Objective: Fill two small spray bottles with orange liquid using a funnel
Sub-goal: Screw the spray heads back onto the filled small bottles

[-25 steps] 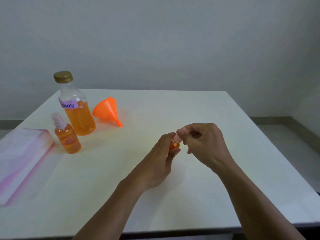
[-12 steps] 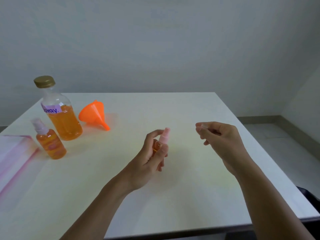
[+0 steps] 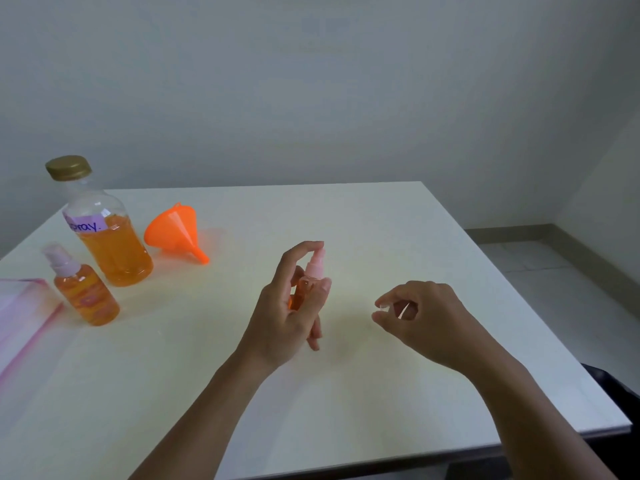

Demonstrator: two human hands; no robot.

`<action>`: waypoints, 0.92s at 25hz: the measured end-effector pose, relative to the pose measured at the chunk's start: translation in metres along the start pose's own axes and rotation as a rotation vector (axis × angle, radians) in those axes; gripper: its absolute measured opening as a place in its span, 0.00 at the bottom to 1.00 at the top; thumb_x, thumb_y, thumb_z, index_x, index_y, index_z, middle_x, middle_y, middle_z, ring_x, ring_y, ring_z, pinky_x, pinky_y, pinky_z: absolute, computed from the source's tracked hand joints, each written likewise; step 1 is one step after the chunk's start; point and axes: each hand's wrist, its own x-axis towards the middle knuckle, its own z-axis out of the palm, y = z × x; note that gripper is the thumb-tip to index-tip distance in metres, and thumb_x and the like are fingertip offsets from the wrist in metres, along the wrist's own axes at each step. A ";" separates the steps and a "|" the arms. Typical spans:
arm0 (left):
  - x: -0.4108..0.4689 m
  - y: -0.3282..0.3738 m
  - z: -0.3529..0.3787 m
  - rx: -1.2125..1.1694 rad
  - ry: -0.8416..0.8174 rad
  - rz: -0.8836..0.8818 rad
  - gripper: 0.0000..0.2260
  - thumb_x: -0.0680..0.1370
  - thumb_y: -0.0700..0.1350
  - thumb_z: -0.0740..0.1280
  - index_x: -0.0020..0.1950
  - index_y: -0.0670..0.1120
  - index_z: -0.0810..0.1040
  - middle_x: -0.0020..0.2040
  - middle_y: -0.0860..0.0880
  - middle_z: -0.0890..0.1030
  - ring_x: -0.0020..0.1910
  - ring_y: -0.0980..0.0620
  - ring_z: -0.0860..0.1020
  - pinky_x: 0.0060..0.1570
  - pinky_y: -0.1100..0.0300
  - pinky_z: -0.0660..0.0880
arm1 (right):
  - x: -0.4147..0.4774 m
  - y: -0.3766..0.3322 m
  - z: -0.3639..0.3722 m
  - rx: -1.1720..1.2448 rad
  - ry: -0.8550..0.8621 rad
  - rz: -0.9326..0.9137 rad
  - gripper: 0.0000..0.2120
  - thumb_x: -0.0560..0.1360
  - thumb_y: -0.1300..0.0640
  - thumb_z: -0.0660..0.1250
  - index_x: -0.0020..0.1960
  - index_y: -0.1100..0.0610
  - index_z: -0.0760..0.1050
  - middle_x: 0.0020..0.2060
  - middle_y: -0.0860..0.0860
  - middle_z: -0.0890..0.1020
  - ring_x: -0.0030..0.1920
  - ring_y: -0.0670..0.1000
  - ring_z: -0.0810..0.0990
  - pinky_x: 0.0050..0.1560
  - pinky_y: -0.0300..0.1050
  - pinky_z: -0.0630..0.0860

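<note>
My left hand (image 3: 284, 317) holds a small spray bottle (image 3: 310, 282) of orange liquid upright above the table's middle, with the index finger on top of its pink nozzle. To its right, my right hand (image 3: 426, 320) is apart from the bottle and pinches a small clear cap (image 3: 383, 306) between thumb and fingertips. A second small spray bottle (image 3: 85, 292), full of orange liquid and capped, stands at the left. Behind it stands a large bottle (image 3: 107, 237) with a gold lid, roughly half full of orange liquid. An orange funnel (image 3: 176, 232) lies on its side beside it.
The white table (image 3: 381, 393) has its right edge close to my right arm and its front edge below. A pink translucent pouch (image 3: 20, 317) lies at the far left edge. A grey wall rises behind the table.
My right hand pulled the clear cap off the nozzle and moved away to the right and down. My left index finger rose onto the nozzle top. The view shifted slightly.
</note>
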 end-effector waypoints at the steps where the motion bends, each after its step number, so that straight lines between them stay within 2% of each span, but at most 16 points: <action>1: 0.001 -0.001 0.000 0.045 0.034 0.010 0.17 0.81 0.48 0.65 0.67 0.61 0.68 0.40 0.51 0.74 0.26 0.42 0.77 0.27 0.51 0.77 | -0.002 0.001 -0.001 -0.004 -0.003 -0.004 0.06 0.75 0.47 0.74 0.50 0.46 0.85 0.39 0.42 0.83 0.40 0.34 0.78 0.40 0.34 0.74; 4: 0.004 -0.002 0.002 0.141 0.075 0.037 0.19 0.80 0.46 0.66 0.67 0.63 0.68 0.42 0.61 0.78 0.28 0.55 0.72 0.31 0.62 0.75 | -0.008 0.003 0.000 -0.016 -0.015 -0.018 0.07 0.74 0.46 0.75 0.51 0.45 0.85 0.40 0.41 0.82 0.42 0.35 0.78 0.41 0.35 0.76; 6: 0.006 -0.004 0.002 0.155 0.093 0.022 0.20 0.81 0.46 0.65 0.70 0.63 0.67 0.46 0.62 0.80 0.28 0.56 0.71 0.33 0.68 0.72 | -0.011 0.003 0.001 -0.020 -0.023 -0.036 0.07 0.74 0.45 0.75 0.51 0.45 0.84 0.40 0.41 0.82 0.43 0.35 0.78 0.41 0.34 0.75; 7: 0.006 -0.004 0.002 0.167 0.107 0.021 0.19 0.82 0.47 0.64 0.71 0.62 0.67 0.45 0.60 0.82 0.29 0.54 0.72 0.34 0.70 0.70 | -0.011 0.002 0.002 -0.018 -0.025 -0.043 0.07 0.74 0.45 0.75 0.51 0.45 0.84 0.40 0.41 0.82 0.43 0.35 0.78 0.41 0.34 0.75; 9: 0.007 -0.006 0.001 0.144 0.116 0.002 0.17 0.83 0.50 0.59 0.72 0.62 0.65 0.44 0.54 0.82 0.34 0.46 0.75 0.38 0.67 0.70 | -0.012 0.001 0.003 -0.014 -0.022 -0.056 0.07 0.74 0.45 0.75 0.51 0.45 0.84 0.40 0.41 0.82 0.43 0.35 0.78 0.41 0.33 0.74; 10: 0.008 -0.006 0.001 0.126 0.101 -0.011 0.17 0.83 0.51 0.56 0.72 0.63 0.63 0.42 0.54 0.80 0.37 0.43 0.76 0.38 0.65 0.71 | -0.012 0.000 0.003 -0.012 -0.020 -0.061 0.07 0.74 0.45 0.75 0.51 0.45 0.84 0.40 0.41 0.82 0.43 0.35 0.78 0.41 0.33 0.74; 12: 0.008 -0.008 -0.001 0.180 0.060 0.006 0.18 0.83 0.51 0.55 0.72 0.64 0.62 0.43 0.57 0.76 0.37 0.47 0.78 0.39 0.65 0.75 | -0.012 -0.001 0.003 -0.014 -0.023 -0.071 0.07 0.74 0.45 0.75 0.51 0.44 0.84 0.40 0.41 0.82 0.43 0.36 0.78 0.41 0.34 0.75; 15: 0.011 -0.010 -0.005 0.385 0.073 0.122 0.19 0.81 0.50 0.63 0.70 0.63 0.65 0.58 0.57 0.75 0.48 0.52 0.79 0.47 0.56 0.80 | -0.011 0.000 0.003 -0.019 -0.024 -0.082 0.08 0.74 0.44 0.74 0.52 0.44 0.83 0.41 0.41 0.81 0.45 0.37 0.78 0.42 0.35 0.77; 17: 0.014 -0.011 -0.004 0.503 0.088 0.155 0.20 0.80 0.50 0.63 0.70 0.62 0.64 0.61 0.56 0.75 0.52 0.53 0.77 0.50 0.50 0.79 | -0.010 0.000 0.003 -0.024 -0.024 -0.084 0.08 0.74 0.44 0.75 0.52 0.44 0.84 0.41 0.41 0.81 0.44 0.37 0.78 0.41 0.34 0.76; 20: 0.018 -0.013 0.001 0.747 0.110 0.130 0.21 0.81 0.50 0.58 0.73 0.63 0.59 0.53 0.53 0.76 0.46 0.48 0.78 0.43 0.50 0.78 | -0.009 0.001 0.003 -0.030 -0.020 -0.090 0.09 0.74 0.45 0.75 0.53 0.45 0.84 0.41 0.41 0.81 0.42 0.37 0.78 0.41 0.34 0.75; 23: 0.021 -0.016 -0.001 0.883 0.198 0.136 0.19 0.82 0.51 0.56 0.72 0.60 0.61 0.48 0.52 0.78 0.40 0.45 0.79 0.36 0.52 0.78 | -0.008 0.001 0.002 -0.026 -0.017 -0.098 0.09 0.75 0.45 0.75 0.53 0.45 0.84 0.41 0.41 0.81 0.43 0.37 0.78 0.41 0.33 0.74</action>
